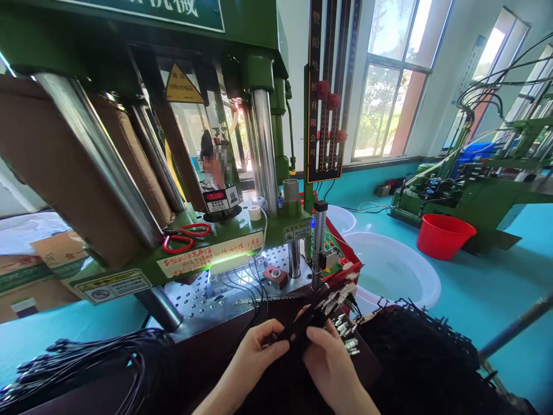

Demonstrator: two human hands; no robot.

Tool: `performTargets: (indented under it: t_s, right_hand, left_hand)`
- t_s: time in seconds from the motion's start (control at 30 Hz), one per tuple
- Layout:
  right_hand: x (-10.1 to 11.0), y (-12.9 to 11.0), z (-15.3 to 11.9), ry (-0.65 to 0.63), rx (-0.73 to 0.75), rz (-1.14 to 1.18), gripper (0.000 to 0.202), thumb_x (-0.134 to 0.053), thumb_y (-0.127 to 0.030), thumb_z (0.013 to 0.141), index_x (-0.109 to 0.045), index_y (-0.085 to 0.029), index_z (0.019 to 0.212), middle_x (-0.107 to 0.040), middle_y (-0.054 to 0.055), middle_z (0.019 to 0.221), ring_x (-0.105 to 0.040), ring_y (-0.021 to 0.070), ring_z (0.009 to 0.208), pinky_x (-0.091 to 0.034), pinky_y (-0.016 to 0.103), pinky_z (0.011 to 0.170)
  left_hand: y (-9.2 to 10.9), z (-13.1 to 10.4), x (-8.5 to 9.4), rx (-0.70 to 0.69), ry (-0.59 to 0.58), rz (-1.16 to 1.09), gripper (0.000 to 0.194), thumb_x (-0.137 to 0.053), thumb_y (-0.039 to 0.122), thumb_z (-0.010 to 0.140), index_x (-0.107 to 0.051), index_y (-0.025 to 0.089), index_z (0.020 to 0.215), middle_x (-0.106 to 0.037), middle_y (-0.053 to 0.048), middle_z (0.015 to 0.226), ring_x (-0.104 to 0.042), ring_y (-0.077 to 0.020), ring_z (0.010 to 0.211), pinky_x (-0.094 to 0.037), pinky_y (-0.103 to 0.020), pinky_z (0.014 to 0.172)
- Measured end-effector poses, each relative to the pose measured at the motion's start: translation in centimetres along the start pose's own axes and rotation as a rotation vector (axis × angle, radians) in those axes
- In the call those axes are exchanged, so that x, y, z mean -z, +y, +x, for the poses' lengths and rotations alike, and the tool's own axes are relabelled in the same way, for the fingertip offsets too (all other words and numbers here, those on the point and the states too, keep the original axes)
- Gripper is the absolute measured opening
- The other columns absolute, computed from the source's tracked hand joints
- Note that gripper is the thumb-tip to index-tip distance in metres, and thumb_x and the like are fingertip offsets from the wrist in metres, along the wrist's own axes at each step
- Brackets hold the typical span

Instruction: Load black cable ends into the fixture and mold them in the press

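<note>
Over the dark worktable, my left hand [259, 354] is closed, thumb and fingers pinching a thin black cable [298, 331]. Beside it my right hand [330, 357] is closed too, its thumb pressed on the black cabling. Past my right fingertips, silver metal connectors [330, 302] stick out; I cannot tell which of them belong to the cables I hold. More silver connectors [348, 334] lie on the table just right of that hand. Dark wires [254, 300] run from the lit lower part of the press toward my hands.
A green press [280, 222] with steel columns stands ahead, red-handled scissors [185, 237] on its ledge. Bundled black cables [147, 363] lie left, and a black pile [415, 351] right. Beyond are a white tub [389, 265], a red bucket [444, 236] and another machine.
</note>
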State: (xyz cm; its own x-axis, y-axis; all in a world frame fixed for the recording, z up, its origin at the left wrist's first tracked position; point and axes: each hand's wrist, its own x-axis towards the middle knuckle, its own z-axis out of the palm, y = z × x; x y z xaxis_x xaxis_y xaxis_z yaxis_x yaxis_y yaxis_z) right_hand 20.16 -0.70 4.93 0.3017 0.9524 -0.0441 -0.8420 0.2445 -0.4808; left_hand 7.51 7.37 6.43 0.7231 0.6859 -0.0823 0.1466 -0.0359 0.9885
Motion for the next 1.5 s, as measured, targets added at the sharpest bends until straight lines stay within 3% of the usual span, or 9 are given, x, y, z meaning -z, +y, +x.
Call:
performTargets:
  t_s: [0.2,0.47,0.63,0.83,1.0,1.13,1.27,1.37,1.5]
  right_hand:
    - [-0.4,0.6,1.0,0.073,0.094,-0.034,0.016,-0.07,-0.02,0.067,-0.058,-0.023,0.077,-0.046,-0.007,0.055,-0.04,0.0086,0.049,-0.035,0.023,0.047]
    - [0.3,0.1,0.0,0.235,0.156,-0.206,0.014,-0.07,-0.025,0.068,-0.065,-0.021,0.081,-0.065,0.0,0.078,-0.056,0.0138,0.071,-0.045,0.025,0.064]
    - [-0.2,-0.2,-0.4,0.14,0.143,0.004,0.033,-0.065,-0.021,0.072,-0.06,-0.028,0.104,-0.066,-0.001,0.098,-0.055,0.0198,0.102,-0.041,0.034,0.089]
    - [-0.9,-0.5,-0.9,0.082,0.096,0.065,0.046,-0.066,-0.02,0.073,-0.053,-0.031,0.116,-0.068,0.001,0.094,-0.057,0.021,0.098,-0.042,0.039,0.086]
    - [-0.5,-0.8,-1.6,0.095,0.075,-0.074,0.042,-0.07,-0.027,0.069,-0.058,-0.025,0.11,-0.068,0.004,0.088,-0.059,0.0243,0.092,-0.042,0.042,0.084]
    - [-0.7,-1.4,-2.0,0.006,0.1,-0.339,0.025,-0.065,-0.032,0.072,-0.063,-0.021,0.095,-0.067,0.005,0.08,-0.059,0.0225,0.085,-0.04,0.04,0.085]
    - [-2.2,-1.7,-2.0,-0.083,0.16,-0.452,0.018,-0.062,-0.036,0.073,-0.066,-0.02,0.081,-0.062,0.003,0.063,-0.057,0.0204,0.067,-0.044,0.037,0.075]
    - [-2.8,-1.6,-1.5,-0.08,0.189,-0.496,0.016,-0.063,-0.036,0.071,-0.067,-0.022,0.065,-0.061,0.004,0.06,-0.056,0.0216,0.067,-0.044,0.036,0.075]
    - [-2.1,-1.1,-0.6,-0.053,0.2,-0.489,0.014,-0.065,-0.034,0.069,-0.066,-0.022,0.062,-0.061,0.003,0.059,-0.056,0.0218,0.07,-0.043,0.034,0.073]
  left_hand:
    - [0.3,-0.2,0.2,-0.048,0.011,0.141,0.027,-0.054,0.04,0.074,-0.058,0.014,0.067,-0.046,0.003,0.06,-0.04,-0.0104,0.06,-0.031,-0.022,0.058]
    - [0.5,-0.6,-0.4,-0.075,0.156,0.22,0.029,-0.048,0.045,0.078,-0.05,0.017,0.07,-0.048,0.003,0.063,-0.044,-0.0101,0.059,-0.034,-0.02,0.054]
    - [-0.3,-0.8,0.7,0.001,-0.027,0.27,0.034,-0.041,0.05,0.08,-0.041,0.019,0.066,-0.043,0.006,0.054,-0.035,-0.0066,0.042,-0.024,-0.019,0.041]
    - [-1.1,-1.4,0.9,-0.061,-0.029,0.426,0.033,-0.04,0.045,0.082,-0.045,0.017,0.065,-0.042,0.004,0.06,-0.036,-0.0094,0.057,-0.029,-0.02,0.054]
    - [-0.8,-2.0,0.5,-0.01,-0.171,0.527,0.022,-0.044,0.031,0.079,-0.047,0.018,0.062,-0.041,0.005,0.059,-0.033,-0.01,0.059,-0.029,-0.02,0.054]
    - [1.9,-2.1,1.5,-0.092,-0.171,0.565,0.008,-0.051,0.02,0.071,-0.058,0.02,0.075,-0.055,0.001,0.077,-0.046,-0.0137,0.074,-0.036,-0.022,0.069]
    - [7.2,-0.7,0.2,-0.19,-0.088,0.4,0.042,-0.056,0.027,0.07,-0.053,0.024,0.111,-0.058,-0.003,0.109,-0.049,-0.02,0.102,-0.035,-0.029,0.089]
    - [10.3,1.4,-2.7,-0.241,-0.175,0.376,0.032,-0.055,0.037,0.072,-0.061,0.019,0.098,-0.063,-0.003,0.095,-0.056,-0.0196,0.086,-0.041,-0.028,0.079]
    - [10.6,4.0,-5.4,-0.216,-0.216,0.282,0.038,-0.041,0.043,0.08,-0.065,0.014,0.082,-0.063,-0.003,0.074,-0.056,-0.0159,0.069,-0.041,-0.025,0.065]
